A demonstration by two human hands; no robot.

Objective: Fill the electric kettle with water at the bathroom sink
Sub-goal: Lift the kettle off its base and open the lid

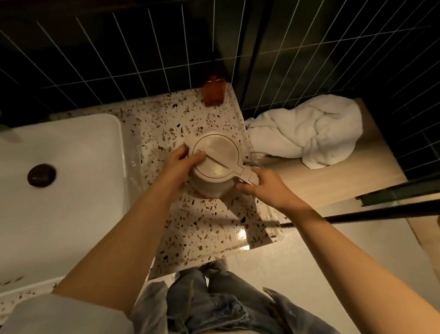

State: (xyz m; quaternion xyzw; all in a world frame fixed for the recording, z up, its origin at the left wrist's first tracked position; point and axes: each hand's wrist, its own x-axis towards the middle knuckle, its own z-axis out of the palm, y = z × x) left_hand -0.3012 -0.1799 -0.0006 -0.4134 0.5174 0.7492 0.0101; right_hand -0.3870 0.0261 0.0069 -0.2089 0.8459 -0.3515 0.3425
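A cream electric kettle [215, 161] stands upright on the speckled terrazzo counter [203, 226], to the right of the white sink [53, 179]. Its lid is down. My left hand [180, 164] wraps the kettle's left side, thumb resting on the lid's edge. My right hand [261, 185] grips the handle that points right. The sink's dark drain plug [41, 174] sits in the basin. No tap is clearly visible; only a dark shape shows at the far left edge.
An amber bottle [214, 91] stands at the counter's back corner against the dark tiled wall. A crumpled white towel [307, 132] lies on a wooden ledge to the right. A black bar [385, 212] crosses below my right forearm.
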